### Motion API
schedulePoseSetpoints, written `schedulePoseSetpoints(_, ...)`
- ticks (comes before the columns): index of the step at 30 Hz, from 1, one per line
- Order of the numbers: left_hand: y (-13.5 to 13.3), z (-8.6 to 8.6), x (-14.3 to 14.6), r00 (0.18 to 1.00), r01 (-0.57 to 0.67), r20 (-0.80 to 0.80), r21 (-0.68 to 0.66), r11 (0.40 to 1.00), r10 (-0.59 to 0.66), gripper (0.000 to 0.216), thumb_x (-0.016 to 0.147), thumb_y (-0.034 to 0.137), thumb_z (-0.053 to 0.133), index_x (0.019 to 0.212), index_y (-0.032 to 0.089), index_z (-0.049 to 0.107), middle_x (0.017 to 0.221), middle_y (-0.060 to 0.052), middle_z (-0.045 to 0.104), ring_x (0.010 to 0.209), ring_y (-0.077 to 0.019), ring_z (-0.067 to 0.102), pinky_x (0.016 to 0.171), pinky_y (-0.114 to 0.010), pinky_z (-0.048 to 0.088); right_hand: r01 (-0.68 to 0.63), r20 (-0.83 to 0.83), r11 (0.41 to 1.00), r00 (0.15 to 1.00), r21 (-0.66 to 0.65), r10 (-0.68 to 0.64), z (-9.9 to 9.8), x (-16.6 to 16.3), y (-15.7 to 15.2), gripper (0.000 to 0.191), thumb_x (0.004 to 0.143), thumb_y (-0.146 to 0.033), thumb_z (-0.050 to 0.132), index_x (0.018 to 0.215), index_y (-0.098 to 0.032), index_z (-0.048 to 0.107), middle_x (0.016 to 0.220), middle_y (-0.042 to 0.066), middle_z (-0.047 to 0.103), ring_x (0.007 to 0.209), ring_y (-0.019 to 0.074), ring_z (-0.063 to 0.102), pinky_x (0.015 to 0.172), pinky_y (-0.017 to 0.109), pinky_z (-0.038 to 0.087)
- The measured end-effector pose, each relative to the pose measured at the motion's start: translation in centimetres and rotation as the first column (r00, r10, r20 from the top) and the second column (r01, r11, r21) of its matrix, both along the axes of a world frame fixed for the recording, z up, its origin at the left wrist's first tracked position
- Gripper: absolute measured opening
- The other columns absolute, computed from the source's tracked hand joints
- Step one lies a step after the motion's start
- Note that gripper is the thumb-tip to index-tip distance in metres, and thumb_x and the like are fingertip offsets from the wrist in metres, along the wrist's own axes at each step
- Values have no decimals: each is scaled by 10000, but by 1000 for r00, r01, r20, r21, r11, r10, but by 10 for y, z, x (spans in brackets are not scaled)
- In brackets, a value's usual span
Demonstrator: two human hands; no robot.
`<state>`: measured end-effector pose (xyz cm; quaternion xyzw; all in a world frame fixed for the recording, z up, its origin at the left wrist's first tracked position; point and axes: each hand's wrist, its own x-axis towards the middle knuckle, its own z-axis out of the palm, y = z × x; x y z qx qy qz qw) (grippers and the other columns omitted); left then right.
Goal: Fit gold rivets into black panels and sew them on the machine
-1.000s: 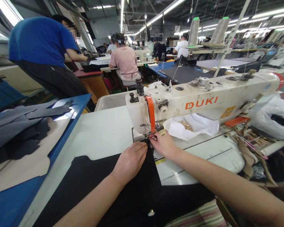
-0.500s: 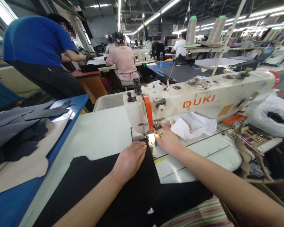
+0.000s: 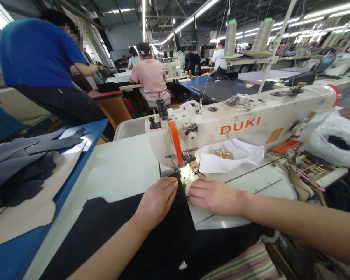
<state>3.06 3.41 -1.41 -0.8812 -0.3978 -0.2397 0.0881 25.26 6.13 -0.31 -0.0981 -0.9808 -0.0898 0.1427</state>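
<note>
My left hand lies on top of the black fabric, its fingers stretched close together toward the needle area. The fabric spreads over the machine bed and down toward my lap. My right hand rests palm down on the bed at the fabric's right edge, fingers slightly bent and apart; its thumb is hidden. Just beyond both hands is the lit needle plate of a white sewing machine marked DUKI. A small metal piece shows on the lower fabric.
White wrapping with gold-coloured small metal parts sits under the machine arm. Dark cut pieces lie on a blue table at left. Thread cones stand behind. A co-worker in blue bends over at left; others sit farther back.
My right hand has come back from beside the needle, toward me, onto the bed by the fabric edge. The gold parts now show more. My left hand stays on the fabric.
</note>
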Motion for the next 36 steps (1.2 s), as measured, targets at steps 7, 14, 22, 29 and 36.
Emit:
schedulePoseSetpoints(7, 0, 1, -1, 1000, 3, -13, 27, 1000, -3, 210, 916, 149, 432, 993, 101, 622, 974, -108, 678, 923, -211, 621, 838, -370, 561, -218, -13, 966, 975, 141, 222, 1, -9, 10, 256, 948, -156, 362, 816, -171, 581, 761, 11, 579, 708, 152, 520, 706, 299, 398)
schedulePoseSetpoints(14, 2, -1, -3, 1000, 11, -18, 8, 1000, -10, 219, 922, 169, 426, 1007, 109, 619, 976, -108, 674, 936, -211, 619, 855, -368, 553, -51, -82, 997, 995, 50, 55, -4, -22, -2, 195, 938, -167, 409, 917, -148, 602, 911, 54, 629, 870, 178, 545, 837, 314, 414)
schedulePoseSetpoints(22, 7, 2, -3, 1000, 21, -4, 10, 1000, -21, 215, 927, 167, 411, 946, 142, 624, 927, -79, 679, 879, -193, 630, 809, -348, 566, 29, -34, 987, 999, -156, -35, -13, -24, -10, 157, 916, -144, 452, 937, -126, 607, 1026, 98, 639, 1000, 184, 549, 847, 308, 445)
schedulePoseSetpoints(29, 11, 5, 0, 999, 37, -28, 44, 998, -36, 222, 935, 165, 388, 883, 154, 604, 865, -58, 664, 819, -175, 626, 760, -318, 562, 27, -49, 979, 998, -200, -37, -12, -24, -9, 159, 913, -150, 460, 939, -127, 615, 1025, 111, 643, 1006, 181, 558, 851, 314, 452)
schedulePoseSetpoints(36, 11, 5, 2, 999, 30, -44, 64, 998, -27, 204, 919, 135, 404, 886, 152, 605, 845, -57, 661, 807, -180, 623, 764, -329, 560, 17, -65, 978, 997, -207, -31, -12, -23, -9, 179, 922, -146, 435, 923, -121, 612, 1033, 101, 641, 1024, 188, 546, 863, 313, 452)
